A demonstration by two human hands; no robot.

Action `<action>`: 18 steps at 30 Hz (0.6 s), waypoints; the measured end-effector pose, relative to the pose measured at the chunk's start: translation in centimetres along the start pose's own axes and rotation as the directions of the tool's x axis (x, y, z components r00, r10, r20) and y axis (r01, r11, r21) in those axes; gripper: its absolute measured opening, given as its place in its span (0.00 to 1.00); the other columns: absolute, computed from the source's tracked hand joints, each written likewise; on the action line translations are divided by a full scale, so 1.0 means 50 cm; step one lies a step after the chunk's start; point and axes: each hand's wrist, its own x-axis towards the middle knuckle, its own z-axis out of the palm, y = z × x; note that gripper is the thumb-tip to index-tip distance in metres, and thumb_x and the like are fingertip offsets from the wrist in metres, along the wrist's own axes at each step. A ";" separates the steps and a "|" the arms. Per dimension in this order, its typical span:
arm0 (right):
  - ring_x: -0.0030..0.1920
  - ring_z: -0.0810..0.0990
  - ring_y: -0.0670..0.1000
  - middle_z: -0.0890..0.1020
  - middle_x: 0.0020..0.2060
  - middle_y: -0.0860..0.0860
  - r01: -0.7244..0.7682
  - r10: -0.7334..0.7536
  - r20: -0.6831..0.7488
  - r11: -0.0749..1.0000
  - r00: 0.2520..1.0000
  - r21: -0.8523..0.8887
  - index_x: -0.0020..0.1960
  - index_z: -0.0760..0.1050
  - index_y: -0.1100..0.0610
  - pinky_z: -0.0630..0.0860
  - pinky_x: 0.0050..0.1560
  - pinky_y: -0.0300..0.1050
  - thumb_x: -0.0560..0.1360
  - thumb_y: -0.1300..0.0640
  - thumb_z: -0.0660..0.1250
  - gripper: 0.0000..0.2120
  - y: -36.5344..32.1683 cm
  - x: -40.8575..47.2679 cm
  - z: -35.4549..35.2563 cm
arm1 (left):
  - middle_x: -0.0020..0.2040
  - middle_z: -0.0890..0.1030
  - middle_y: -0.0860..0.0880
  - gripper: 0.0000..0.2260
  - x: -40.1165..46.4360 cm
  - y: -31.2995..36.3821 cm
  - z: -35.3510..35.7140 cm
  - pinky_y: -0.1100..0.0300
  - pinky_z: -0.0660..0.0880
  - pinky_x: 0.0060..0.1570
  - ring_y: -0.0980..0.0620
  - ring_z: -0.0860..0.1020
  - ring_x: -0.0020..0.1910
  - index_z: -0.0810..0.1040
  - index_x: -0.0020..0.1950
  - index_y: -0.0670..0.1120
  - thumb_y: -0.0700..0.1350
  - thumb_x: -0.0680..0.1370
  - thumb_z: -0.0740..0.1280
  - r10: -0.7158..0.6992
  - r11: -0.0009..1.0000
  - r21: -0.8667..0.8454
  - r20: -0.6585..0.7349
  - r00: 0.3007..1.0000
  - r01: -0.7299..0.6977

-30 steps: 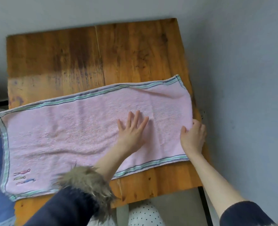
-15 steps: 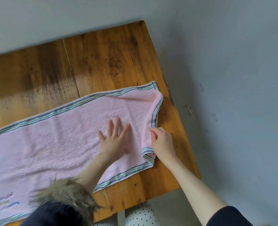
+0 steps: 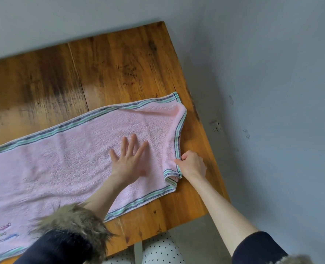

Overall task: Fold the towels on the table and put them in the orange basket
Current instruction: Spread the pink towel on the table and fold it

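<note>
A: Head view, item one?
B: Pink towel (image 3: 62,164), striped border, spread flat on the wooden table (image 3: 119,63). Its left end runs out of the picture; a dark sleeve with a fur cuff (image 3: 72,227) covers part of the near edge.

A: Left hand?
B: Left hand (image 3: 128,159), fingers straight and spread, palm down, pressing the cloth. Towel lies under and all round the fingertips.

A: Right hand?
B: Right hand (image 3: 193,164), fingers curled, pinching the striped right-end hem between thumb and forefinger. The end is lifted and turned in toward the left hand's fingers, its near corner doubled over just below the pinch. The fingertips themselves are tucked behind the knuckles and fabric, hard to make out.

A: Other entries?
B: Small embroidered figures (image 3: 1,231) on the towel's near left part, well away from both hands, too small to identify. Polka-dot fabric (image 3: 157,252) below the table edge, cut off by the bottom edge. A wall socket (image 3: 216,126) beyond the right knuckles, blurred.
</note>
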 end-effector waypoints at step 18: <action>0.40 0.84 0.53 0.83 0.43 0.58 -0.176 0.015 0.212 0.620 0.977 0.765 0.45 0.77 0.62 0.81 0.39 0.43 0.74 0.62 0.68 0.02 0.035 -0.028 -0.083 | 0.61 0.78 0.49 0.13 -0.021 0.078 -0.040 0.64 0.70 0.55 0.52 0.76 0.57 0.76 0.63 0.46 0.39 0.79 0.60 0.024 0.741 -0.651 -0.218 0.976 -0.163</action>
